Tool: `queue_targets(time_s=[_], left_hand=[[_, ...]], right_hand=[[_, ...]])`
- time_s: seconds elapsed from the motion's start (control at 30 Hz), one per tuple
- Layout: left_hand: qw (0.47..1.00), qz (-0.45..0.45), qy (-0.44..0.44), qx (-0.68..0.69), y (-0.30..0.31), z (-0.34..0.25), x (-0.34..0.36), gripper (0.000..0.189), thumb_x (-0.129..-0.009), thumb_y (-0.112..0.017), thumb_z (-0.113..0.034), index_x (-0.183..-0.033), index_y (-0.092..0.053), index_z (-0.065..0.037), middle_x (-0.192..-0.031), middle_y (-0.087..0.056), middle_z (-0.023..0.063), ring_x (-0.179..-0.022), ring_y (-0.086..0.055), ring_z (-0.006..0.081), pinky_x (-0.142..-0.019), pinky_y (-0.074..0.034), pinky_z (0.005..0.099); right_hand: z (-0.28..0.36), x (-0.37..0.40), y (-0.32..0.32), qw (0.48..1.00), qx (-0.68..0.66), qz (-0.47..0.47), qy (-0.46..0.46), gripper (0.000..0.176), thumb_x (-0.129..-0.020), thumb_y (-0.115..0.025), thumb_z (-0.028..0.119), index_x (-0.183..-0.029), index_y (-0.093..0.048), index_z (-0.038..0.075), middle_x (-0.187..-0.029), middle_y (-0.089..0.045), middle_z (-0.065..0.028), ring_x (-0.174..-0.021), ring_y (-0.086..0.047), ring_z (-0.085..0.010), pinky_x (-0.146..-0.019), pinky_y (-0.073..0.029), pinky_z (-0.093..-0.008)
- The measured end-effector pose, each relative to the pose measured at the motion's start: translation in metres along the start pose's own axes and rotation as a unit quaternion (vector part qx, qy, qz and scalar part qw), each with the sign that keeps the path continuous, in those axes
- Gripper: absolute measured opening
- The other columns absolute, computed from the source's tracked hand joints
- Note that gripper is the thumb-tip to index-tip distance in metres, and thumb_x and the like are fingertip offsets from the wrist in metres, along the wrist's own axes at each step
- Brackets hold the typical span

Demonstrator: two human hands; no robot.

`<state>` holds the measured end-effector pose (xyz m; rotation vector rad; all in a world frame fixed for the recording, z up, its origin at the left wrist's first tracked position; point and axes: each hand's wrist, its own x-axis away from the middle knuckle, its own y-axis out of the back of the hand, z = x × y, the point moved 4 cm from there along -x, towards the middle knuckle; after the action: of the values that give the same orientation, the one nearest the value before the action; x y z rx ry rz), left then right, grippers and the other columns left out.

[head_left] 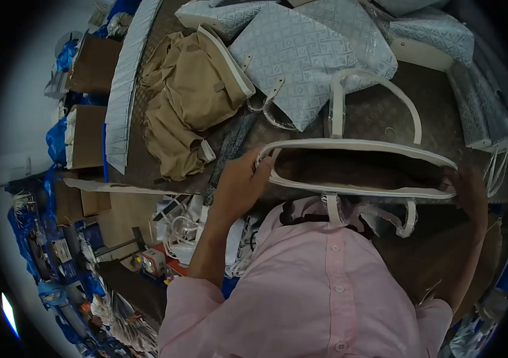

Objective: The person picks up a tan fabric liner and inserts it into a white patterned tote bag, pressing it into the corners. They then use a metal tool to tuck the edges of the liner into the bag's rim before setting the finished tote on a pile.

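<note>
I hold a tote bag with a white-trimmed rim (355, 145) open in front of me, its dark brown inside facing up. My left hand (243, 182) grips the left end of the rim. My right hand (470, 194) grips the right end. One white handle (379, 89) arches up behind the bag on the table; the other hangs down against my pink shirt.
The dark metal table (385, 116) carries several pale blue patterned bags (301, 59) at the back and tan cloth dust bags (191, 98) on the left. Cardboard boxes (90, 134) and blue plastic wrapping lie on the floor at left.
</note>
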<state>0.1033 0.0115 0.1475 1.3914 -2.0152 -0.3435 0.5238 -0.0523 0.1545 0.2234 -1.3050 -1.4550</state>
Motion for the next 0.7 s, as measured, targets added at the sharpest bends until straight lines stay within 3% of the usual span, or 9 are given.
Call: queue_targets(time_s=[0.13, 0.2, 0.23, 0.27, 0.3, 0.33, 0.43, 0.5, 0.7], left_hand=[[0.991, 0.053, -0.085, -0.086, 0.008, 0.001, 0.008, 0.037, -0.089, -0.050, -0.023, -0.119, -0.052, -0.002, -0.067, -0.056, 0.0244, -0.061, -0.055, 0.0412, -0.055, -0.041, 0.0437], [0.983, 0.062, -0.115, -0.125, 0.012, 0.007, 0.001, 0.036, -0.092, -0.047, -0.023, -0.121, -0.052, -0.002, -0.060, -0.055, 0.0117, -0.052, -0.057, 0.0191, -0.054, -0.046, 0.0318], [0.983, 0.062, -0.112, -0.128, 0.013, 0.007, -0.004, 0.037, -0.090, -0.049, -0.026, -0.118, -0.053, -0.002, -0.067, -0.058, 0.0228, -0.061, -0.056, 0.0415, -0.054, -0.042, 0.0458], [0.976, 0.062, -0.141, -0.154, 0.013, 0.008, -0.011, 0.037, -0.089, -0.049, -0.026, -0.118, -0.053, -0.003, -0.067, -0.060, 0.0202, -0.058, -0.057, 0.0393, -0.052, -0.043, 0.0447], [0.959, 0.085, -0.170, -0.209, 0.015, -0.001, -0.019, 0.034, -0.089, -0.049, -0.025, -0.115, -0.055, -0.003, -0.066, -0.061, 0.0170, -0.056, -0.058, 0.0362, -0.051, -0.044, 0.0438], [0.955, 0.058, -0.184, -0.227, 0.017, -0.015, -0.022, 0.030, -0.089, -0.049, -0.023, -0.108, -0.057, -0.002, -0.064, -0.062, 0.0135, -0.053, -0.059, 0.0321, -0.051, -0.045, 0.0420], [0.920, 0.102, -0.247, -0.286, 0.015, -0.016, -0.046, 0.029, -0.088, -0.048, -0.022, -0.103, -0.058, 0.000, -0.066, -0.063, 0.0137, -0.052, -0.059, 0.0284, -0.051, -0.046, 0.0384], [0.941, 0.311, 0.064, -0.114, 0.010, 0.006, -0.058, 0.030, -0.085, -0.047, -0.021, -0.101, -0.058, 0.002, -0.069, -0.063, 0.0142, -0.053, -0.061, 0.0251, -0.053, -0.047, 0.0367], [0.924, 0.350, 0.005, -0.155, 0.010, -0.001, -0.095, 0.035, -0.082, -0.048, -0.022, -0.102, -0.056, 0.005, -0.073, -0.063, 0.0135, -0.056, -0.062, 0.0221, -0.052, -0.049, 0.0339]], right_hand=[[-0.007, -0.010, -0.001, 0.996, -0.072, 0.041, 0.034, 0.030, -0.089, -0.055, 0.023, -0.075, -0.061, -0.004, -0.052, -0.050, -0.0083, -0.040, -0.051, -0.0106, -0.035, -0.037, -0.0267], [-0.009, -0.011, 0.000, 0.994, -0.077, 0.066, 0.038, 0.028, -0.088, -0.055, 0.023, -0.080, -0.062, -0.003, -0.051, -0.050, -0.0077, -0.043, -0.053, -0.0104, -0.038, -0.039, -0.0278], [-0.010, -0.009, 0.001, 0.995, -0.075, 0.051, 0.041, 0.027, -0.088, -0.055, 0.022, -0.083, -0.062, -0.003, -0.051, -0.050, -0.0076, -0.044, -0.054, -0.0106, -0.039, -0.041, -0.0286], [-0.007, -0.004, 0.001, 0.991, -0.126, 0.034, 0.041, 0.023, -0.086, -0.055, 0.021, -0.090, -0.063, 0.001, -0.057, -0.056, -0.0097, -0.048, -0.058, -0.0147, -0.047, -0.045, -0.0331], [0.002, -0.001, 0.006, 0.985, -0.045, -0.021, 0.163, 0.022, -0.084, -0.055, 0.021, -0.098, -0.064, 0.005, -0.068, -0.063, -0.0123, -0.056, -0.063, -0.0194, -0.057, -0.048, -0.0362], [0.011, 0.007, 0.009, 0.989, 0.028, -0.008, 0.146, 0.025, -0.083, -0.054, 0.021, -0.103, -0.063, 0.008, -0.079, -0.066, -0.0129, -0.064, -0.065, -0.0223, -0.064, -0.050, -0.0380], [0.008, 0.011, 0.001, 0.995, 0.008, 0.038, 0.093, 0.027, -0.082, -0.052, 0.016, -0.105, -0.062, 0.007, -0.078, -0.066, -0.0119, -0.066, -0.066, -0.0215, -0.065, -0.051, -0.0379], [0.005, 0.018, -0.005, 0.981, -0.150, 0.120, -0.010, 0.027, -0.079, -0.050, 0.011, -0.102, -0.061, 0.004, -0.076, -0.066, -0.0121, -0.062, -0.066, -0.0214, -0.060, -0.053, -0.0355], [-0.006, 0.054, 0.022, 0.977, -0.188, -0.050, 0.081, 0.027, -0.080, -0.050, 0.010, -0.100, -0.061, -0.003, -0.082, -0.065, -0.0147, -0.049, -0.063, -0.0201, -0.051, -0.053, -0.0302]])
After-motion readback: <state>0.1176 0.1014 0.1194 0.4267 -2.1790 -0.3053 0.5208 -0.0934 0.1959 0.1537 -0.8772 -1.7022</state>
